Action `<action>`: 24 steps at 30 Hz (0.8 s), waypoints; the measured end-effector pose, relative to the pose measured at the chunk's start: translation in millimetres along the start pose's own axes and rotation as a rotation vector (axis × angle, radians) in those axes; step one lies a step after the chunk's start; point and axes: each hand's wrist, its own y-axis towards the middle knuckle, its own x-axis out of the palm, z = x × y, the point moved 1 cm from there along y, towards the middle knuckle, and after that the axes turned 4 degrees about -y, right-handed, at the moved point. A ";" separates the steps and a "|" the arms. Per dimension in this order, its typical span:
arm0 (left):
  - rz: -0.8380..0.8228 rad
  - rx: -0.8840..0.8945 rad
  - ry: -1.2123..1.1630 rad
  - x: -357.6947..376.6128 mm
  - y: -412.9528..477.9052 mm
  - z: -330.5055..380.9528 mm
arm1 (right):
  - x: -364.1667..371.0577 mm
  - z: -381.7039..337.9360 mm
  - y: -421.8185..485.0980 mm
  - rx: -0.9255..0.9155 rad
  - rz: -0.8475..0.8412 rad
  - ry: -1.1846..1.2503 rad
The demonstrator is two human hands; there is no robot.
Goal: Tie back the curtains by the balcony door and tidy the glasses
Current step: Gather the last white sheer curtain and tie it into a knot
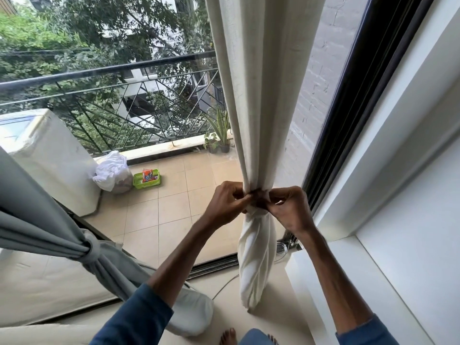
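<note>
Daylit tiled balcony point(159, 212), iron railing point(104, 105)

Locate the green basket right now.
Head view, left of centre: the green basket sits on the balcony floor tiles, just right of a white bag beside the washing machine.

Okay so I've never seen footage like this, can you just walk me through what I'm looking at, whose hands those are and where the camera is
There is no machine here. The single picture comes from a camera worn on a person's head, looking forward and down, so the two arms reaching in from the bottom are the wearer's own. The left hand and right hand each have a grip on the gathered waist of the white curtain, pinching at a tie or knot there; the tie itself is mostly hidden by fingers. To the left, a grey curtain is already knotted back. Through the glass you see the balcony: a green basket, potted plants and the railing. No glasses are visible.
</note>
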 end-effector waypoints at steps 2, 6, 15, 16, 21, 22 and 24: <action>-0.015 -0.023 0.008 -1.9 1.7 -1.3 | -0.2 -0.4 0.8 -0.025 -0.002 0.004; -0.076 -0.159 -0.164 -7.1 3.1 -8.6 | -0.1 3.0 3.5 -0.066 -0.101 0.080; -0.008 -0.078 -0.190 -1.1 -1.4 -8.3 | -0.3 10.5 -2.7 -0.021 -0.100 0.139; 0.013 -0.066 -0.186 1.1 -6.4 -14.6 | 1.3 15.8 -5.9 -0.017 -0.082 0.125; 0.028 -0.354 0.038 17.6 -42.2 -72.5 | 3.8 55.4 -32.3 0.107 -0.124 0.021; -0.037 -0.420 0.093 24.8 -50.2 -80.6 | 4.9 62.1 -38.1 0.148 -0.131 0.017; -0.210 -0.531 0.152 42.4 -65.4 -87.2 | 9.2 73.3 -49.1 0.235 -0.128 0.028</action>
